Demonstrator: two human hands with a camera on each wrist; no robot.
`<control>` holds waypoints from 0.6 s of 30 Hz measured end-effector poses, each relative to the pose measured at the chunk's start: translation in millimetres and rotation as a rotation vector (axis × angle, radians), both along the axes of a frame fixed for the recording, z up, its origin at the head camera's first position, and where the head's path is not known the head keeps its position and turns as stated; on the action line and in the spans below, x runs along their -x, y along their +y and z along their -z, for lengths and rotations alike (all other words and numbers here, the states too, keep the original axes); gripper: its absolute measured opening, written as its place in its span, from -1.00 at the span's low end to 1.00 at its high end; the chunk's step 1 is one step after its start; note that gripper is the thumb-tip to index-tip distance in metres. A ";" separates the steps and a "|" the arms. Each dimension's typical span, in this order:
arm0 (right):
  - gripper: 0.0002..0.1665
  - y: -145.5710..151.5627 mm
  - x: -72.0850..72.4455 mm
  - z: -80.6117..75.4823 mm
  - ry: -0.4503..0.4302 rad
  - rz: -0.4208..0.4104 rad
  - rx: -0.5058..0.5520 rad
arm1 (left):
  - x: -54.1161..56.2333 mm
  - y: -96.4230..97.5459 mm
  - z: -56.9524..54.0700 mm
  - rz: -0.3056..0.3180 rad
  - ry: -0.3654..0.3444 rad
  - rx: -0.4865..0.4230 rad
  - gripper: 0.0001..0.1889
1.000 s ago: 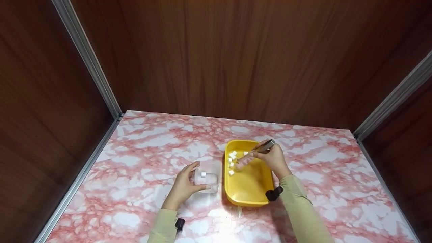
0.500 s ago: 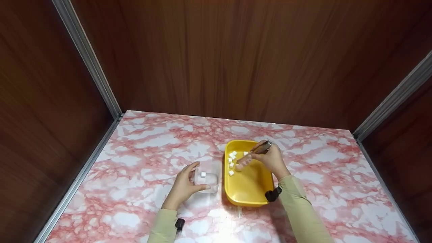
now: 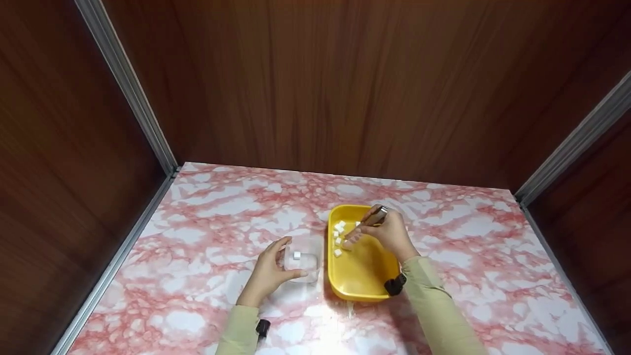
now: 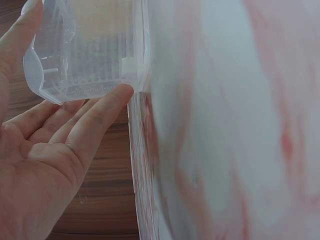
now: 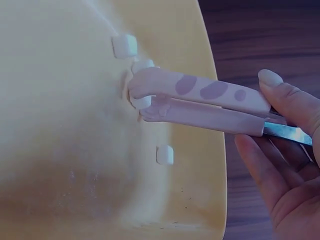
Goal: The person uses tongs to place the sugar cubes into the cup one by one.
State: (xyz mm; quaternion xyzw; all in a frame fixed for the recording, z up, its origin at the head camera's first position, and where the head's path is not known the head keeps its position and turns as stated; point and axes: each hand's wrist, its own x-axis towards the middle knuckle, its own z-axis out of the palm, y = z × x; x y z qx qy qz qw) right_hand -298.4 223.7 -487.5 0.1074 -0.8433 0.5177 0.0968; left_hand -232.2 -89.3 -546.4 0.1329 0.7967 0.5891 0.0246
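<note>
My left hand (image 3: 270, 270) holds a clear plastic box (image 3: 308, 270) by its sides on the table, thumb on one side and fingers on the other. One white cube (image 3: 297, 255) lies in that box. In my right hand (image 3: 390, 235) is a pair of small tongs (image 5: 200, 92) with pink spotted arms and a metal back end. The tips reach into the yellow tray (image 3: 364, 295), and a white cube (image 5: 142, 102) shows between them; whether they grip it I cannot tell. Several other white cubes (image 3: 337, 252) lie along the tray's left side.
A pink and white marbled table (image 3: 222, 207) carries everything. Dark wood panels (image 3: 315, 88) with metal edge strips (image 3: 133, 84) stand behind and at both sides. The tray sits just right of the clear box, its wall raised between them.
My right hand has shifted a little to the left with the tongs, whose arms look closer together now. The left hand and the clear box stay where they were.
</note>
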 end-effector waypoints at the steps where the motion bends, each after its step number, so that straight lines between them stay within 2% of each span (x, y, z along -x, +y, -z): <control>1: -0.72 -1.0 -0.2 -0.4 0.002 0.001 0.002 | 0.2 0.1 0.0 -0.001 0.000 0.001 -0.07; 12: -0.71 -7.1 -2.6 1.3 0.015 0.018 -0.034 | -0.5 -0.6 1.4 0.001 0.013 0.019 -0.07; 18: -0.72 -9.2 -1.6 1.0 0.045 0.010 -0.043 | -0.2 -1.4 0.7 0.003 0.044 0.034 -0.07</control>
